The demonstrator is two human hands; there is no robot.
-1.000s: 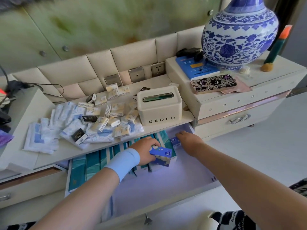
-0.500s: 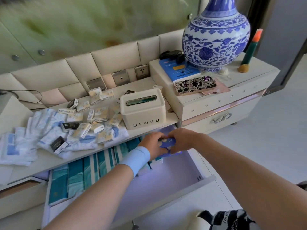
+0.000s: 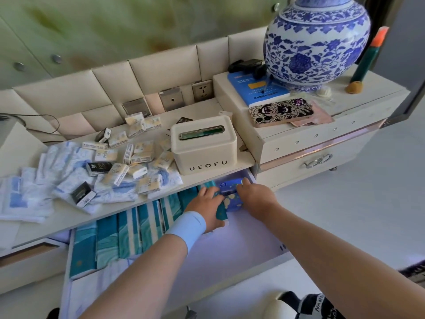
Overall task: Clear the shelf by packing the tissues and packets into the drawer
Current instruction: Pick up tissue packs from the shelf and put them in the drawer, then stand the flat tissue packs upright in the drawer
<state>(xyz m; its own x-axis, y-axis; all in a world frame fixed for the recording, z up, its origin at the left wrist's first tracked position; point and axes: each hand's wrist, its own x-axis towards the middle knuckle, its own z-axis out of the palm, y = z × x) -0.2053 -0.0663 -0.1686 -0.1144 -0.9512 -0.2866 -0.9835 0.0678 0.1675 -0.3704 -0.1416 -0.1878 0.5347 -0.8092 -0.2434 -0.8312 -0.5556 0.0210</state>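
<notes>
Blue tissue pack [image 3: 231, 196] sits inside the open drawer [image 3: 241, 247], directly below the front right corner of the UEOFU tissue box [image 3: 203, 146]. The right hand [image 3: 256, 199] holds it, fingers bent over its top and right side. Just left of it, the left hand [image 3: 207, 207], with a pale blue wristband [image 3: 187, 226], grips the end teal pack [image 3: 221, 212], fingers curled over its top and thumb beneath. That pack touches the blue one. More teal packs [image 3: 128, 233] stand in a row in the drawer, below and to the left of the box. On the shelf [image 3: 69, 218] left of the box lies a heap of small packets [image 3: 138, 155], and farther left flat white-and-blue packets [image 3: 34, 192]. Right of the box, on a higher cabinet top, lie a patterned phone [image 3: 280, 111], a blue book [image 3: 255, 88] and a blue-and-white vase [image 3: 315, 42].
</notes>
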